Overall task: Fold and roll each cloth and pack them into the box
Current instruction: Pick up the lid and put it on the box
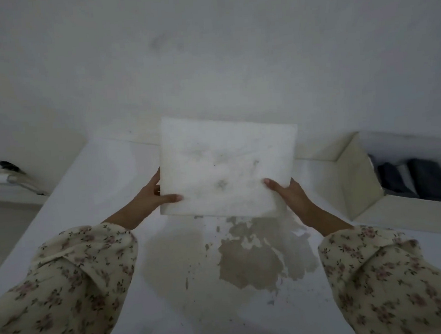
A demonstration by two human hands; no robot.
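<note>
A flat, square white cloth [227,163], faintly stained, is held up above the white table [106,190]. My left hand [155,195] grips its lower left edge with the thumb on top. On the lower right edge my right hand [286,191] grips in the same way. The open cream box [356,180] stands at the right, and dark folded cloths [413,179] lie inside it.
The tabletop has a large worn brown patch [257,258] below the cloth. A white wall [206,50] rises just behind the table. At the far left, off the table, lie a dark object and a small white object [3,173].
</note>
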